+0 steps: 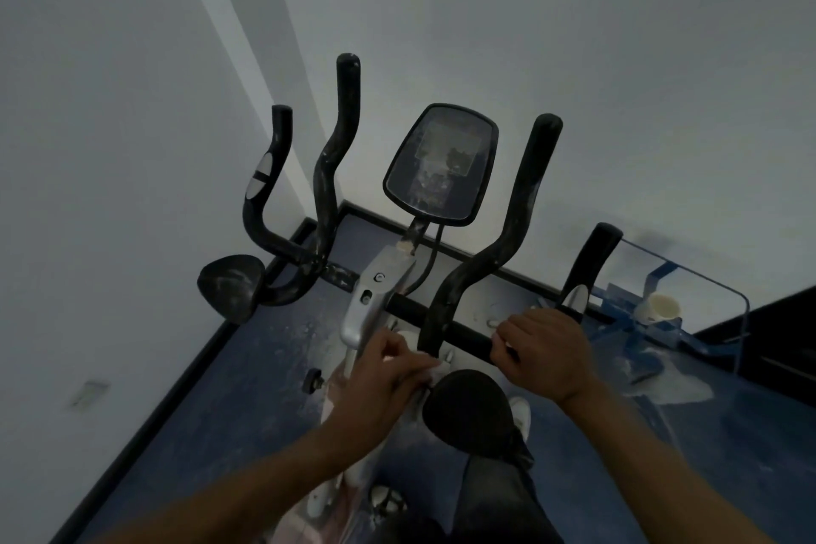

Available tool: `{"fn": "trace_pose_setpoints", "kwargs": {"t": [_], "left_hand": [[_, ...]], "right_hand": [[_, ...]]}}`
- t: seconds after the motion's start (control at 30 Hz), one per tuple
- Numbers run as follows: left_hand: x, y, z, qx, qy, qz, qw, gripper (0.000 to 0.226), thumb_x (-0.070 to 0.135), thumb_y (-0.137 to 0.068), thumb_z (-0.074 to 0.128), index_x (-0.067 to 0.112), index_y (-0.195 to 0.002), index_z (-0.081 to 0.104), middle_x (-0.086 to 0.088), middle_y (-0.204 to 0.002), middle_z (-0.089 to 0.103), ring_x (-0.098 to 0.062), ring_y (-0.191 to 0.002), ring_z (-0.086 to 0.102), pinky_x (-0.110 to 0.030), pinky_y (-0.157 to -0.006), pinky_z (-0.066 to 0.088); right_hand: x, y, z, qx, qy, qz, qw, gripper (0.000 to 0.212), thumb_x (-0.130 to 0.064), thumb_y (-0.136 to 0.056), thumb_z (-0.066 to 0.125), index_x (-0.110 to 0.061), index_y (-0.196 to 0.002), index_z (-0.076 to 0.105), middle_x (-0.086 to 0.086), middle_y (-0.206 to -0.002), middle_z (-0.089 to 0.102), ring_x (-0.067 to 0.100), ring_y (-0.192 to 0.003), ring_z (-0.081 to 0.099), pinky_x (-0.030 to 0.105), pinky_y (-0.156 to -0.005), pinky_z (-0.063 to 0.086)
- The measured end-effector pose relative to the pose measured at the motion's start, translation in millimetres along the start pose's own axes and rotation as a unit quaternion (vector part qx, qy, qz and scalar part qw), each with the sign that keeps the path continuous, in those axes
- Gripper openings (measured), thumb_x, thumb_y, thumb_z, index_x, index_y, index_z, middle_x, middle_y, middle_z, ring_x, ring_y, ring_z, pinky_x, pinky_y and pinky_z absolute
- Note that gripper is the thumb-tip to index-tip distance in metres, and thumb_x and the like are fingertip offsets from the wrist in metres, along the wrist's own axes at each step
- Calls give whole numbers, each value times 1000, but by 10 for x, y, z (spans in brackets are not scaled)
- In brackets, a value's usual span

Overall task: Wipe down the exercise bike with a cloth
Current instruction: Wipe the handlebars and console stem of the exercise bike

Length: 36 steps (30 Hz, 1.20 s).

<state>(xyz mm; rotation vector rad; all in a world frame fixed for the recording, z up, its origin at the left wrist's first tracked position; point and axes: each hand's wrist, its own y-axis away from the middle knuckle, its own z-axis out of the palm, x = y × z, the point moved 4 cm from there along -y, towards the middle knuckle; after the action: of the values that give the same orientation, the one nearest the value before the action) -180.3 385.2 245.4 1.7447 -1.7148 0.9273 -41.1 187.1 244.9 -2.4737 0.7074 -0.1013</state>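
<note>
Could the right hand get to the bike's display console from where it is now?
Probably yes. The right hand grips the horizontal handlebar bar, and the console sits above and ahead of it. Only the curved handlebar upright stands near the path, and it looks easy to pass.

You face matt black foam handlebars [503, 243], scuffed and dusty; a glossy plastic console [441, 163]; a silver-painted stem [375, 296].

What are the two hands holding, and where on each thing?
The right hand grips the bike's black crossbar near its right end. The left hand pinches a white cloth against the frame.
</note>
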Motion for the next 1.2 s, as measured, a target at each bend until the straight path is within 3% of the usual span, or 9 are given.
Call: {"fn": "trace_pose_setpoints", "kwargs": {"t": [0.1, 0.3, 0.4, 0.53, 0.7, 0.77, 0.87, 1.03, 1.2], "left_hand": [[48, -129, -1, -18, -16, 14, 1000, 18, 23, -97, 64, 25, -113, 72, 12, -103, 41, 6, -97, 45, -5, -84, 39], [-80, 135, 17, -24, 7, 0, 1000, 20, 19, -98, 63, 26, -114, 71, 10, -106, 47, 3, -97, 49, -7, -86, 41], [-187, 118, -20, 46, 48, -50, 997, 21, 18, -98, 61, 26, -114, 71, 23, -114, 48, 0, -108, 53, -12, -92, 46], [-88, -286, -71, 114, 114, -85, 983, 18, 21, -99, 59, 27, -115, 66, 9, -118, 51, -6, -110, 56, -12, -89, 48], [26, -264, -10, 78, 119, -35, 989, 17, 13, -99, 60, 18, -113, 68, 11, -116, 58, -7, -110, 60, -13, -89, 49], [-49, -85, -17, 54, 111, -31, 992, 17, 17, -99, 59, 23, -113, 68, 15, -111, 59, -6, -100, 64, -15, -81, 52], [-128, 26, -24, 26, 88, -28, 995, 19, 23, -98, 60, 31, -114, 68, 16, -112, 59, -6, -104, 64, -18, -87, 52], [-53, -492, -107, 75, 70, -44, 994, 17, 28, -100, 58, 33, -115, 64, 13, -118, 50, 1, -111, 52, -8, -92, 44], [-28, -788, -142, 75, 47, -25, 996, 20, 20, -100, 60, 20, -118, 68, 10, -108, 56, -2, -100, 56, -17, -88, 49]], "right_hand": [[-1, -8, 6, -2, 3, 3, 1000, 42, -26, -97, 49, -17, -58, 59, 0, -51, 51, 17, -44, 44, 28, -46, 37], [-14, -8, -13, -5, 6, 10, 1000, 38, -24, -93, 54, -17, -56, 58, 0, -51, 51, 17, -44, 45, 27, -47, 35], [-15, -12, -9, -10, 10, 10, 1000, 37, -25, -93, 54, -18, -57, 58, -1, -51, 52, 16, -44, 44, 27, -47, 35], [-17, -10, -4, -14, 12, 16, 1000, 38, -25, -94, 52, -18, -57, 58, -1, -51, 51, 17, -43, 44, 27, -47, 36], [-9, -3, 13, -19, 17, 18, 999, 36, -26, -93, 53, -18, -57, 57, 0, -52, 51, 17, -45, 43, 30, -46, 38], [-7, -9, 5, -12, 17, 19, 1000, 36, -25, -92, 54, -18, -57, 56, 0, -51, 50, 18, -45, 43, 29, -46, 36], [-10, 0, 4, -8, 13, 16, 1000, 36, -25, -92, 55, -18, -58, 58, -1, -52, 51, 17, -45, 43, 28, -47, 35], [-6, 0, 21, -8, 8, 14, 1000, 37, -24, -94, 55, -17, -58, 57, 1, -52, 51, 18, -45, 44, 29, -47, 36], [-7, -3, 0, -5, 8, 15, 1000, 42, -27, -97, 49, -18, -57, 55, 1, -53, 50, 19, -46, 44, 31, -46, 37]]}}
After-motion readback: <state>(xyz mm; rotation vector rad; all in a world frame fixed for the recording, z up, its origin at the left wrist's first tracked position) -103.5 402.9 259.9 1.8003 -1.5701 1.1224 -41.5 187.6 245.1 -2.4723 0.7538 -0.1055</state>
